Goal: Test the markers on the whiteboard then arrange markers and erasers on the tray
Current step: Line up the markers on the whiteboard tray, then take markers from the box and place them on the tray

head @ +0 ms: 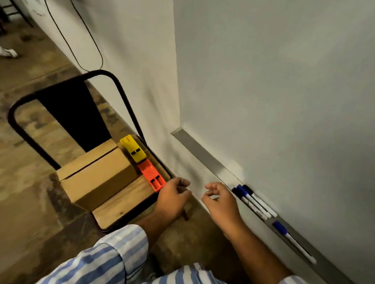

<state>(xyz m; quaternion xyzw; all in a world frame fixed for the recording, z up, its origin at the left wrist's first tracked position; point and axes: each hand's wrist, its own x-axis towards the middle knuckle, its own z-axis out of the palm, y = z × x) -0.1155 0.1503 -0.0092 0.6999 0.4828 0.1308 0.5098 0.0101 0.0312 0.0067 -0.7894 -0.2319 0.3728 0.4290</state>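
**Reaching for the erasers on the chair**

Reaching left, we have our left hand [173, 198] at the near end of the orange eraser [151, 175], fingers curled loosely, apparently closed on nothing. The orange eraser lies end to end with the yellow eraser [132, 148] on the chair [125, 201], beside a cardboard box [97, 173], their long axes running away from us along the wall. Our right hand [220, 202] hovers half-open and empty, nearer the tray [203, 156], where three markers [253, 203] lie lengthwise. We judge the left hand takes the erasers.
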